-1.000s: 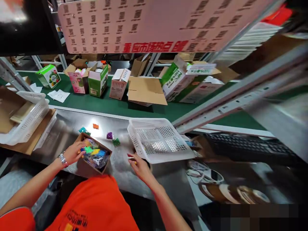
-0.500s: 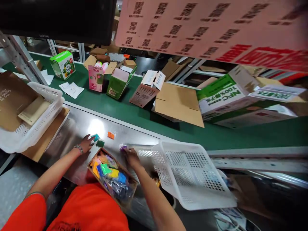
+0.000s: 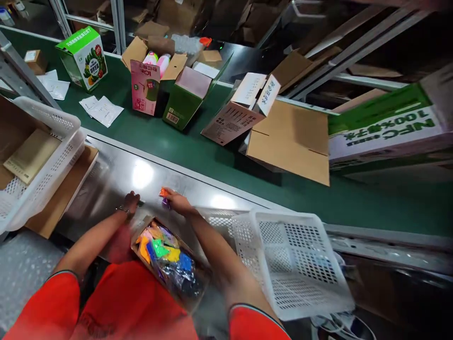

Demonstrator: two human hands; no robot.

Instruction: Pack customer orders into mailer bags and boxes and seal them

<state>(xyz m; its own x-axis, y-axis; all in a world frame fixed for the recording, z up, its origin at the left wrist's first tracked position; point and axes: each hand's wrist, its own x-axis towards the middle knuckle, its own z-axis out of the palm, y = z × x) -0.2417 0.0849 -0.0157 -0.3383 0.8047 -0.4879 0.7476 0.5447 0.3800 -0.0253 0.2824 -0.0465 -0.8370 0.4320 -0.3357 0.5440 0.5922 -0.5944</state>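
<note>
My left hand [image 3: 131,202] is closed over the metal worktop [image 3: 116,163]. A dark edge of a small plastic packet [image 3: 140,203] shows at its fingers; the rest is hidden. To its right, my right hand [image 3: 180,203] pinches two small packets, an orange packet [image 3: 163,192] above a purple packet [image 3: 165,203]. Just below both hands, against my body, stands an open cardboard box [image 3: 141,252]. It is filled with many-coloured bagged pieces, among them green, yellow, blue and orange ones, with dark bags at the near end.
A white plastic basket [image 3: 260,264] sits right of my right arm. At the left another white basket [image 3: 67,151] rests on flat cardboard [image 3: 76,186]. Along the green belt [image 3: 141,137] stand several cartons, including a pink carton [image 3: 144,92], and white paper packets [image 3: 106,112].
My right hand has moved up and left and now holds the orange packet with the purple one. My left hand has closed; the teal packet no longer shows on the worktop. The view has tilted down.
</note>
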